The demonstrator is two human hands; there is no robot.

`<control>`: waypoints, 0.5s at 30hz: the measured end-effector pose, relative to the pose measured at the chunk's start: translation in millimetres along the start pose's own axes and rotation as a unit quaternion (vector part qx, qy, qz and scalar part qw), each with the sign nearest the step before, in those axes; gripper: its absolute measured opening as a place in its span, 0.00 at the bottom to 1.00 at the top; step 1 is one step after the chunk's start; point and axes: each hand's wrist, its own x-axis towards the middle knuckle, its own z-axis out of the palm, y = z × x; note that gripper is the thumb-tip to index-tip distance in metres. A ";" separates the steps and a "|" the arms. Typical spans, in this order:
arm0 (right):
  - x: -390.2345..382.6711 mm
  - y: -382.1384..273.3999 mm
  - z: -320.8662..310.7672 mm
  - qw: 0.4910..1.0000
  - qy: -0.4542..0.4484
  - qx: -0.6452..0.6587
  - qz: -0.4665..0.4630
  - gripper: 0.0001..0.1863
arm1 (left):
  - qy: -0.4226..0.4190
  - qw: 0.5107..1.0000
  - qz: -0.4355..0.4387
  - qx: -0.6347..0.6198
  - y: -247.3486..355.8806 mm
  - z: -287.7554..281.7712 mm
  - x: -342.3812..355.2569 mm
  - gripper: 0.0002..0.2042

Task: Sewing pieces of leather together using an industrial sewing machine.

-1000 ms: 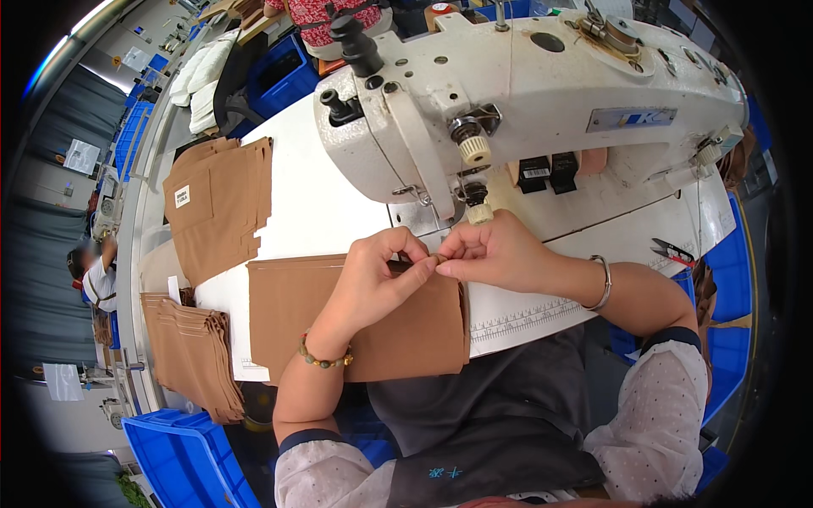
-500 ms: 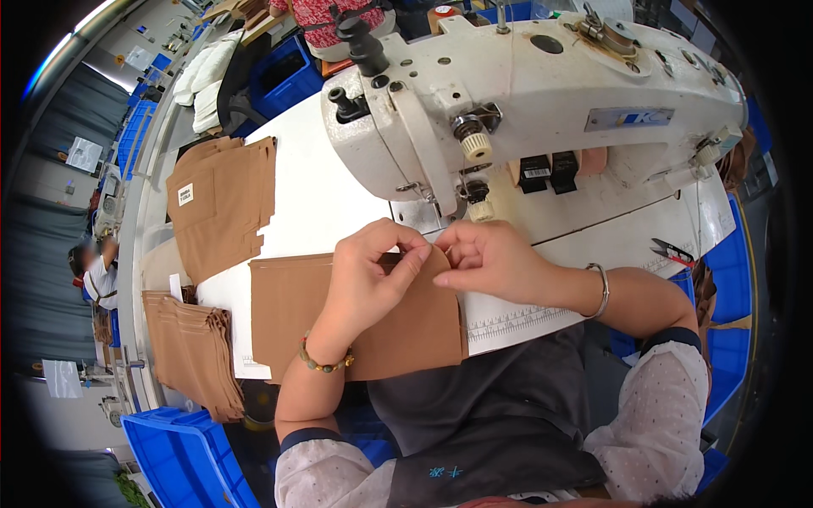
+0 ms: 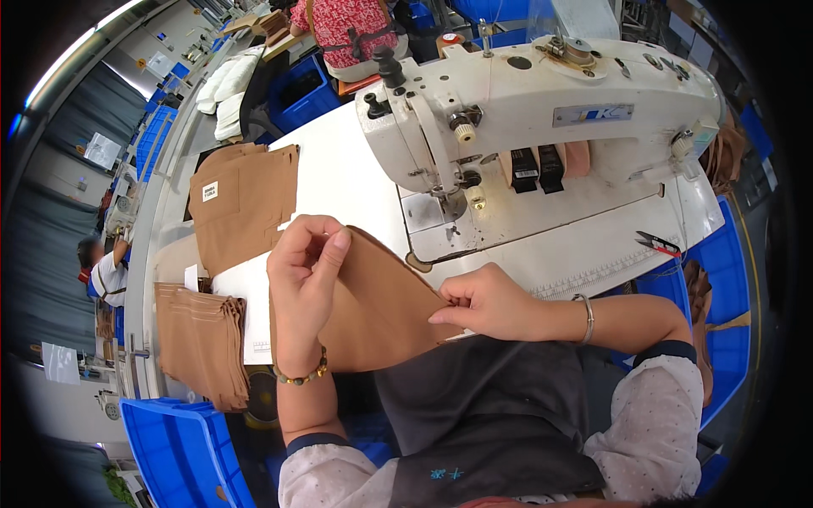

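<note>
the left hand (image 3: 306,275) pinches the brown fabric panel (image 3: 381,305) by its far edge, the right hand (image 3: 491,303) its right edge, nearer than the white sewing machine (image 3: 525,106).

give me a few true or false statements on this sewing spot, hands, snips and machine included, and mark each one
1. The left hand pinches the brown fabric panel near an upper corner. True.
2. The thread snips are in the right hand. False: they lie near the right edge of the white tabletop; that hand is at the panel's right edge.
3. The sewing machine is black. False: it is white.
4. A beaded bracelet is on the left wrist. True.
</note>
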 end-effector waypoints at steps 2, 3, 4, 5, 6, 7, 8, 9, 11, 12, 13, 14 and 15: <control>-0.6 -4.9 2.7 0.999 0.029 0.001 -0.031 0.09 | 0.030 0.999 0.028 0.027 0.0 -11.5 -5.1 0.03; -1.7 -15.3 -1.8 0.998 0.046 0.001 -0.030 0.10 | 0.043 0.998 0.028 0.026 0.6 -17.3 -8.3 0.02; -2.2 -25.2 -6.1 0.998 0.061 0.002 -0.031 0.10 | 0.046 0.998 0.028 0.027 1.7 -22.8 -13.0 0.02; -2.1 -32.5 -9.4 0.998 0.056 -0.014 -0.040 0.10 | 0.068 0.997 0.024 -0.005 1.9 -28.0 -18.0 0.02; 0.3 -35.4 -7.7 0.998 0.053 -0.013 -0.043 0.10 | 0.089 0.995 0.022 -0.034 2.7 -34.1 -24.0 0.02; 3.2 -37.4 -5.0 0.992 0.055 -0.055 -0.098 0.09 | 0.109 0.993 0.004 -0.041 -2.3 -40.7 -31.3 0.02; 6.8 -39.8 -1.3 0.982 0.056 -0.097 -0.152 0.09 | 0.107 0.993 0.003 -0.040 -6.4 -48.1 -38.6 0.02; 10.9 -47.9 9.7 0.973 0.068 -0.126 -0.181 0.08 | 0.130 0.990 -0.003 -0.052 -7.6 -59.4 -47.7 0.02; 26.6 -54.8 33.5 0.964 0.041 -0.161 -0.209 0.10 | 0.154 0.986 -0.013 -0.059 -15.6 -89.5 -61.7 0.02; 36.7 -60.2 48.5 0.968 0.040 -0.130 -0.210 0.10 | 0.160 0.986 -0.013 -0.054 -18.3 -108.6 -66.5 0.02; 44.4 -65.4 60.8 0.973 0.041 -0.098 -0.207 0.10 | 0.188 0.982 0.006 -0.001 -9.1 -115.4 -64.5 0.02; 50.7 -70.6 69.3 0.974 0.044 -0.094 -0.203 0.10 | 0.218 0.973 0.035 0.065 -1.3 -127.3 -58.3 0.02; 57.1 -77.7 77.0 0.979 0.036 -0.003 -0.198 0.10 | 0.250 0.957 0.065 0.131 8.7 -136.2 -53.4 0.02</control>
